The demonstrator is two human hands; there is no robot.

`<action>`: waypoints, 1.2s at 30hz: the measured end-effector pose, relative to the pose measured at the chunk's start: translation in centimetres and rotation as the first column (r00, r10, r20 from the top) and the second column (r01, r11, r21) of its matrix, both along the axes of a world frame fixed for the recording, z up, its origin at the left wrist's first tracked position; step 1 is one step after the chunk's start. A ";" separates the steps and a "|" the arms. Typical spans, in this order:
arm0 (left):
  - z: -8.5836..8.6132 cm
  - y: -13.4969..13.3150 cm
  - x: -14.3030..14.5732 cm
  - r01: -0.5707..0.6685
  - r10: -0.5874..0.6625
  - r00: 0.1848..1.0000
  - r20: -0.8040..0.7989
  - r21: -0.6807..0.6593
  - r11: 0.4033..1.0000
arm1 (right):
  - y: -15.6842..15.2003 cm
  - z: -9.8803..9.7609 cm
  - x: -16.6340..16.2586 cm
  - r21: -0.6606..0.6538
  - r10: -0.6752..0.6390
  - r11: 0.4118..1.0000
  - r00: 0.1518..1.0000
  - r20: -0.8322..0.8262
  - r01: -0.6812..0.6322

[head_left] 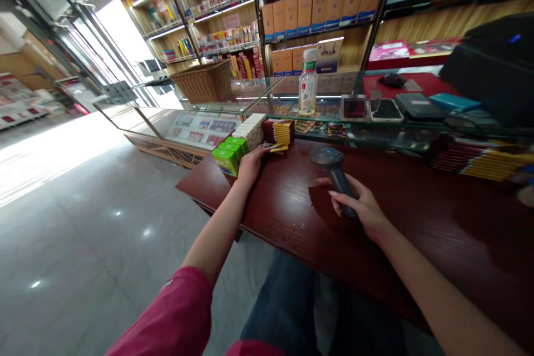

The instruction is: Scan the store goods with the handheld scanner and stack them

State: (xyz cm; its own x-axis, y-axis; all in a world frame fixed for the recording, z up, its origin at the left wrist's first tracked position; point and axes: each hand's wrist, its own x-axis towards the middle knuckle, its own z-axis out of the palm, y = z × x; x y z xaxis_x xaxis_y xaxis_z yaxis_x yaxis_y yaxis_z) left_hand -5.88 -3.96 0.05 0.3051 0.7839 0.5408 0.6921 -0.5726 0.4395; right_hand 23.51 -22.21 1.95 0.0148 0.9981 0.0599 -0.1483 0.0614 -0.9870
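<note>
In my right hand (361, 203) is a dark grey barcode scanner (340, 175), its handle wrapped by my fingers and its head tilted up over the table. My left hand (251, 162) reaches to the far left part of the table, with its fingertips closed on a small yellow packet (278, 148). Right behind that packet stands a row of yellow and dark red packets (280, 131). Green boxes (229, 154) stand just left of my left hand, and white boxes (251, 129) are behind it. My left fingertips are partly hidden.
A dark red wooden table (287, 200) lies before me. Along its back runs a glass counter (271, 97) with a drink bottle (307, 83), a phone (386, 110) and a wicker basket (204, 82). More stacked packets (475, 158) lie at right. A dark monitor (496, 67) stands at upper right.
</note>
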 end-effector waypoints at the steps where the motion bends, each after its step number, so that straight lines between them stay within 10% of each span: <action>1: -0.1 0.2 0.0 -0.010 0.009 0.999 -0.032 -0.030 1.000 | -0.1 0.1 0.0 -0.003 0.004 1.000 1.000 0.004 -0.004; 17: 0.8 -0.5 2.1 -0.114 0.080 0.927 -0.367 -0.071 0.991 | -0.4 0.7 0.0 0.011 -0.027 1.000 1.000 -0.012 0.028; 32: -1.3 -0.1 3.4 -0.180 0.119 0.923 -0.365 -0.138 0.974 | -0.2 0.5 -0.3 0.003 -0.024 1.000 1.000 -0.016 0.024; 36: -1.1 -0.3 3.2 -0.171 0.123 0.934 -0.336 -0.117 0.978 | -0.4 0.2 -0.4 0.129 -0.224 0.966 0.974 -0.005 0.223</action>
State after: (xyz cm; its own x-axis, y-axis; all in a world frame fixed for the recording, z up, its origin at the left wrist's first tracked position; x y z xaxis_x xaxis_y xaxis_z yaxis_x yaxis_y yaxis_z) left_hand -2.67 -4.28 -1.09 0.3207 0.8944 0.3116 0.8822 -0.4018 0.2454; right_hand 23.14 -22.59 2.18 0.2357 0.9534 0.1881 -0.1070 0.2178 -0.9701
